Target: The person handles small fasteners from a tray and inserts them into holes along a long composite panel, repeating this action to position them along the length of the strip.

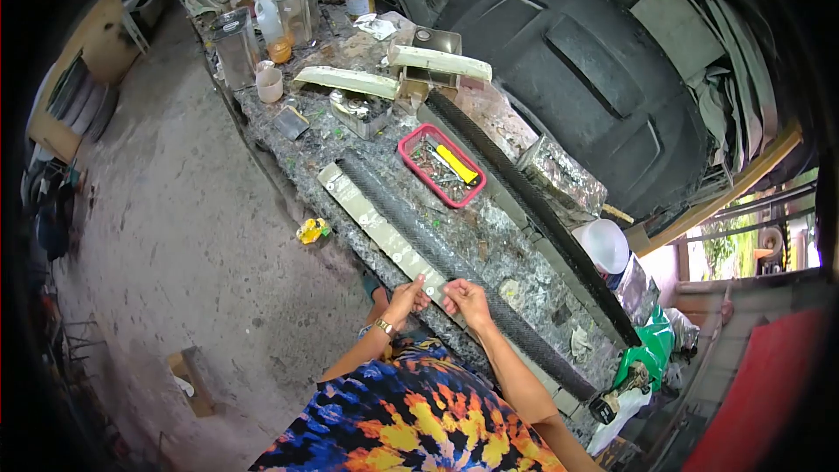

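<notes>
Sitting beyond right hand — pink tray, yellow-handled tool inside.

Grey-green strip, black woven-patterned piece, pink tray, yellow handle.

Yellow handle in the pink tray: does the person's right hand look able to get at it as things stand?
Probably yes: the pink tray is open-topped and nothing covers the yellow handle. The right hand would likely just need to cross the dark strip lying between.
</notes>
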Tool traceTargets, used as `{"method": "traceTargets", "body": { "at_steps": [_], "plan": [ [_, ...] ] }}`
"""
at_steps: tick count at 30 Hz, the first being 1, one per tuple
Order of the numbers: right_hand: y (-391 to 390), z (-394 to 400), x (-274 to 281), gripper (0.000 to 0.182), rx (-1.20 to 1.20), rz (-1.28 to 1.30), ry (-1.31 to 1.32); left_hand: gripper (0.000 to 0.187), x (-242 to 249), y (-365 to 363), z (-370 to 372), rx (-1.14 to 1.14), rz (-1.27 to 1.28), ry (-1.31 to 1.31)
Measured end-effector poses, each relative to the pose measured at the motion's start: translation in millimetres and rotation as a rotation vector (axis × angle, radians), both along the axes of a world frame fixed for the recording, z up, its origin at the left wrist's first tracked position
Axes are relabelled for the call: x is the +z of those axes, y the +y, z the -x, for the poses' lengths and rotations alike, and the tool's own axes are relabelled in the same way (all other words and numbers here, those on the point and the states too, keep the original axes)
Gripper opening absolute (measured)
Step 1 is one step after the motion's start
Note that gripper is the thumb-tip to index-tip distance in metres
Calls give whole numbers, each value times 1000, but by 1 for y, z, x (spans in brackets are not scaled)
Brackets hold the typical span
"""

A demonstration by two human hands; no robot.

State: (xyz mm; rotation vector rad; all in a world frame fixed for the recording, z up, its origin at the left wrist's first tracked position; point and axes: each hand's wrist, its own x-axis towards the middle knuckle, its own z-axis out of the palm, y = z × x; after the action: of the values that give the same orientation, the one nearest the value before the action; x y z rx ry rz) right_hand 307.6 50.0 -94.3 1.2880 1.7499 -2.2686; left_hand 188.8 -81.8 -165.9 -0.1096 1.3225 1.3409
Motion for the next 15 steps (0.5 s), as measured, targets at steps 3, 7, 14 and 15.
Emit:
{"method": "traceTargets", "body": {
  "at_steps": [3, 7, 14, 15],
  "plan": [
    [-4, 8, 3, 11, 77, -205, -8, 54, -3, -2, 2, -31, -1, 6],
    [-9, 13, 10, 11, 216, -499, 3, 55, -5, -3, 7, -75, -48, -32],
    [-15, 23, 24, 12, 403, -892, -54, 54, 8, -1, 4, 16, -84, -120],
    [-14, 26, 29, 13, 404, -885, -143, 54, 9, 0, 4, 18, -87, -120]
  ]
}}
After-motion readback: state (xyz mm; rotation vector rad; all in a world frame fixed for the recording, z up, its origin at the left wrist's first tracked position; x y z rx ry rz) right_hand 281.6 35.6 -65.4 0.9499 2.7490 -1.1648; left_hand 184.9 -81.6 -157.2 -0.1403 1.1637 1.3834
